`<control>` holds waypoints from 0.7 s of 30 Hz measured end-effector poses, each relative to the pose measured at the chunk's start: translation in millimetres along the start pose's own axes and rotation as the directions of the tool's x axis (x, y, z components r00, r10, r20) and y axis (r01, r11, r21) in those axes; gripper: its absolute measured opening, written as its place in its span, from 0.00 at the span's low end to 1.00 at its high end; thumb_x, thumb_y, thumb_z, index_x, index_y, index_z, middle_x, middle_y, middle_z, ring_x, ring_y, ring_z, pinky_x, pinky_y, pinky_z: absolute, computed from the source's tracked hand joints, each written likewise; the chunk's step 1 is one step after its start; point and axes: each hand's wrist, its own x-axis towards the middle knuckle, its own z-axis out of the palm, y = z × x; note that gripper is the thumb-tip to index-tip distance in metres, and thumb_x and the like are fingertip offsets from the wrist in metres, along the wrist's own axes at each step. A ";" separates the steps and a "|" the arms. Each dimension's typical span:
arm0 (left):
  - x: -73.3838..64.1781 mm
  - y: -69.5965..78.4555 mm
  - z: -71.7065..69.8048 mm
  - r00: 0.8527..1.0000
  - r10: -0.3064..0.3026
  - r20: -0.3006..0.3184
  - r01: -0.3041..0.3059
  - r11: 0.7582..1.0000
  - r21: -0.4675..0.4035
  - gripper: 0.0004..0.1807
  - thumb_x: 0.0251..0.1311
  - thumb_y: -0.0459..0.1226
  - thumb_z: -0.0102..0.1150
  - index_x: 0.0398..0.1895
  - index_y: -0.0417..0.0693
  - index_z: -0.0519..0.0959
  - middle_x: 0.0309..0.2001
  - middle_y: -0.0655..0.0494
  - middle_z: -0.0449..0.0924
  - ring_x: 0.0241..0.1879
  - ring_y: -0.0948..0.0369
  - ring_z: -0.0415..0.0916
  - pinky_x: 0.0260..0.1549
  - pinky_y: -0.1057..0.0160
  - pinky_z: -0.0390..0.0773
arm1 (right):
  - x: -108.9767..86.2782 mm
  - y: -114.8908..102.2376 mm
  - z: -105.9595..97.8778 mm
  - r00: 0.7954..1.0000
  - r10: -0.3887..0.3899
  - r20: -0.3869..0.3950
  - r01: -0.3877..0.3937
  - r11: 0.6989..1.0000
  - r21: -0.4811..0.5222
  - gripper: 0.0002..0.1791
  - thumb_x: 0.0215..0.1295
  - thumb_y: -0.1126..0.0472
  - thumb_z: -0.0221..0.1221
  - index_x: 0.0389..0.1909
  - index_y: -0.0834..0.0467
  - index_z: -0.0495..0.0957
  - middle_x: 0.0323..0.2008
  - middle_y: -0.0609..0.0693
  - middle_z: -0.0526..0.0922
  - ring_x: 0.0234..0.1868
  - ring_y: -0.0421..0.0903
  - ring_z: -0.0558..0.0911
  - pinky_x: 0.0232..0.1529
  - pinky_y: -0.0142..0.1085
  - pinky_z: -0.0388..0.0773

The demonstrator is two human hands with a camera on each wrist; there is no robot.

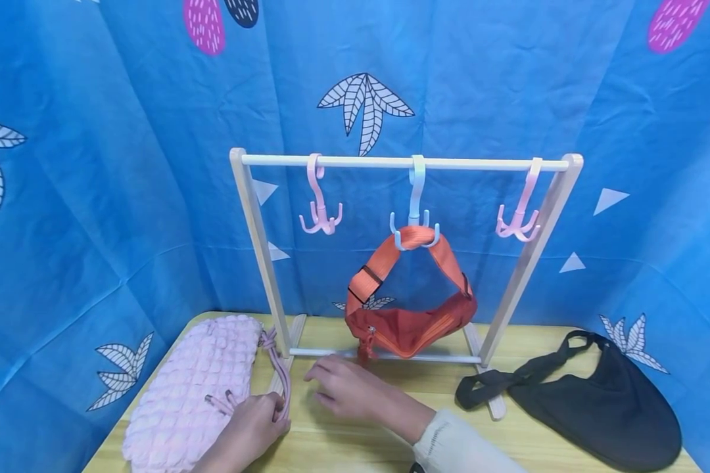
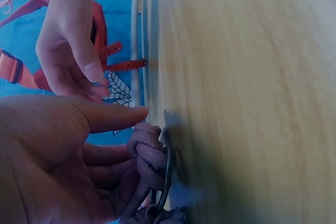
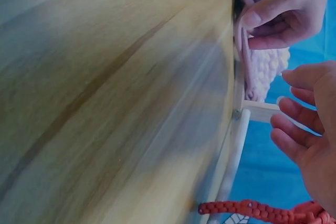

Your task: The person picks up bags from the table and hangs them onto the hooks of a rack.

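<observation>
A pale pink puffy quilted handbag [image 1: 192, 387] lies at the left of the table. My left hand [image 1: 253, 426] grips its pinkish cord strap [image 1: 282, 380]; the strap's knotted part [image 2: 149, 156] shows beside the fingers in the left wrist view. To the right of it, my right hand [image 1: 348, 389] hovers before the rack's lower bar with loosely bent fingers, holding nothing. In the right wrist view the right hand [image 3: 315, 124] is apart from the strap. An orange-red bag [image 1: 414, 328] hangs by its strap from the blue middle hook [image 1: 415, 203].
The wooden rack [image 1: 260, 249] stands at the back of the table [image 1: 331, 447]. Pink hooks hang at its left [image 1: 319, 203] and right [image 1: 520, 213]. A black shoulder bag [image 1: 603, 407] lies at the right. Blue patterned cloth [image 1: 479, 79] surrounds the table.
</observation>
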 end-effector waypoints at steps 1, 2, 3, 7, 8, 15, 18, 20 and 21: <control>-0.4 -0.1 -0.2 1.000 -0.002 -0.002 0.002 1.000 0.005 0.11 0.52 0.37 0.76 0.36 0.45 0.85 0.21 0.65 0.74 0.25 0.66 0.71 0.29 0.63 0.76 | 0.6 -0.2 0.8 1.000 -0.008 0.002 0.008 1.000 -0.008 0.17 0.69 0.56 0.67 0.56 0.53 0.82 0.50 0.44 0.85 0.56 0.39 0.84 0.63 0.29 0.78; -0.7 -0.4 -0.2 1.000 -0.006 0.000 0.006 1.000 0.005 0.10 0.52 0.37 0.76 0.36 0.45 0.85 0.21 0.65 0.74 0.25 0.66 0.71 0.30 0.62 0.76 | 1.2 -0.6 1.7 1.000 -0.016 0.004 0.016 1.000 -0.014 0.17 0.68 0.56 0.67 0.56 0.53 0.82 0.50 0.44 0.85 0.56 0.39 0.83 0.63 0.29 0.78; -1.2 -0.6 -0.5 1.000 -0.011 0.013 0.011 1.000 -0.003 0.11 0.52 0.37 0.76 0.36 0.45 0.85 0.22 0.65 0.75 0.26 0.65 0.72 0.30 0.61 0.78 | 1.9 -0.8 2.8 1.000 -0.024 0.006 0.024 1.000 -0.020 0.17 0.68 0.56 0.67 0.56 0.53 0.82 0.50 0.44 0.85 0.56 0.39 0.83 0.63 0.28 0.78; -2.5 -1.3 0.7 0.998 -0.040 0.051 0.040 0.999 -0.011 0.10 0.53 0.39 0.77 0.34 0.47 0.84 0.23 0.63 0.77 0.27 0.64 0.74 0.31 0.59 0.78 | 5.0 -1.8 7.8 0.999 -0.045 0.012 0.045 0.998 -0.052 0.18 0.67 0.55 0.68 0.56 0.53 0.82 0.50 0.44 0.85 0.55 0.38 0.83 0.61 0.27 0.79; -2.9 -1.3 1.0 0.997 -0.046 0.061 0.047 0.999 -0.014 0.10 0.53 0.39 0.77 0.33 0.47 0.83 0.23 0.63 0.76 0.27 0.64 0.73 0.31 0.59 0.78 | 5.7 -2.0 9.4 0.999 -0.050 0.010 0.050 0.997 -0.064 0.18 0.67 0.54 0.68 0.56 0.53 0.82 0.50 0.44 0.85 0.55 0.38 0.83 0.60 0.27 0.79; -6.4 1.1 -0.3 0.993 -0.069 0.092 0.071 0.997 -0.019 0.11 0.54 0.40 0.76 0.28 0.50 0.80 0.20 0.61 0.72 0.24 0.62 0.69 0.27 0.60 0.71 | 12.4 -3.5 20.4 0.994 -0.106 -0.009 0.103 0.985 -0.136 0.19 0.65 0.53 0.70 0.55 0.52 0.83 0.51 0.44 0.85 0.55 0.40 0.83 0.61 0.29 0.79; -8.4 1.5 -1.2 0.994 -0.067 0.086 0.068 0.998 -0.009 0.13 0.54 0.40 0.76 0.24 0.51 0.77 0.19 0.61 0.71 0.22 0.61 0.67 0.24 0.61 0.67 | 15.8 -4.4 25.0 0.994 -0.113 -0.004 0.112 0.985 -0.134 0.20 0.64 0.53 0.70 0.57 0.52 0.82 0.52 0.44 0.85 0.55 0.39 0.83 0.60 0.28 0.79; -9.9 1.5 -1.4 0.995 -0.064 0.076 0.064 0.998 0.004 0.14 0.53 0.40 0.76 0.23 0.52 0.76 0.19 0.61 0.71 0.22 0.61 0.67 0.24 0.61 0.67 | 18.4 -5.3 28.2 0.992 -0.124 -0.002 0.122 0.983 -0.140 0.21 0.64 0.53 0.70 0.57 0.52 0.82 0.52 0.44 0.85 0.55 0.39 0.83 0.60 0.27 0.79; -10.6 1.4 -1.4 0.996 -0.062 0.070 0.062 0.998 0.011 0.15 0.53 0.40 0.76 0.22 0.53 0.75 0.19 0.61 0.71 0.22 0.61 0.67 0.24 0.61 0.67 | 19.7 -5.9 29.7 0.992 -0.129 -0.002 0.128 0.981 -0.144 0.22 0.64 0.52 0.70 0.57 0.52 0.82 0.52 0.44 0.85 0.55 0.39 0.83 0.61 0.26 0.79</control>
